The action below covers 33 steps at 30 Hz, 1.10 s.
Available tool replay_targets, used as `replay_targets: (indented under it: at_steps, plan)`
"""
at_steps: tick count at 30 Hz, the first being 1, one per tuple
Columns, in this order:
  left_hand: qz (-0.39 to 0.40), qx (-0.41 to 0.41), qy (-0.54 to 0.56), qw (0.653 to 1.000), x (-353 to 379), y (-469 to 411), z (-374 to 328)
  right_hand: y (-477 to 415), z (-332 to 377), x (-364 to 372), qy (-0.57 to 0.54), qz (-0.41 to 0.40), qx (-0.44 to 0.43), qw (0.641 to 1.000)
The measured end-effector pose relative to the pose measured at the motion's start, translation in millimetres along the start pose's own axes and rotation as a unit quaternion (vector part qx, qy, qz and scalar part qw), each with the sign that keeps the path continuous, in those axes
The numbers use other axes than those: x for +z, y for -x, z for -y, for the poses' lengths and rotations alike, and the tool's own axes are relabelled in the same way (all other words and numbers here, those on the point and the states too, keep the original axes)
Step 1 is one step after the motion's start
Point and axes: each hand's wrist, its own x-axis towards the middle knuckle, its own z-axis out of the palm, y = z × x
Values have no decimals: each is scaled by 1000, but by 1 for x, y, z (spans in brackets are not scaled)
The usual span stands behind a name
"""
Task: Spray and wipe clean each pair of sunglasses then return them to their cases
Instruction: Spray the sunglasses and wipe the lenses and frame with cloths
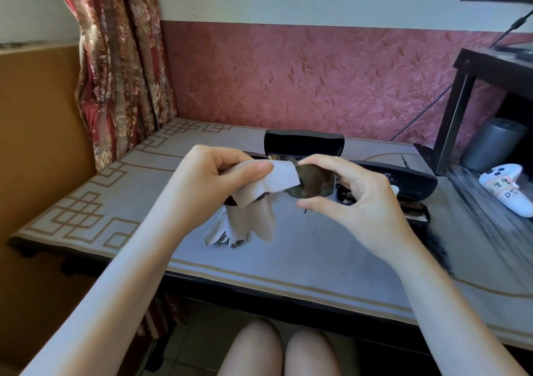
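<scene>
I hold a pair of dark-lensed sunglasses (313, 181) above the table (302, 260). My right hand (354, 199) pinches the right lens frame between thumb and fingers. My left hand (222, 179) presses a pale grey cloth (253, 199) over the left lens; the cloth hangs down below. Behind the hands an open black case (304, 142) stands with its lid up. A second open black case (415, 182) lies to the right with another pair of sunglasses (412, 211) in it, partly hidden by my right hand.
A black shelf unit (461, 110) stands on the table's right end, with a grey cylinder (493, 144) under it and a white labelled controller (507, 188) in front. A patterned curtain (121, 58) hangs at the left. My knees (279, 349) are under the front edge.
</scene>
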Motion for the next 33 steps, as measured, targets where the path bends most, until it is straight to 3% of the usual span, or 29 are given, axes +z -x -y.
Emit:
replay_targets:
  at_steps: [6,12,20,27,33]
  plan:
    - [29,-33,67,997,-14,5,6,2,-7,3,3,-4,21,1000]
    - [130,-41,70,988,-31,5,8,2,-8,2,-3,-2,19,1000]
    - [114,22,-47,992,-8,1,5,1,-2,2,15,6,23,1000]
    - [86,34,-44,995,-5,0,4,1,-3,1,7,0,25,1000]
    - [193,49,-46,979,-21,2,2,3,-4,-1,7,19,33,999]
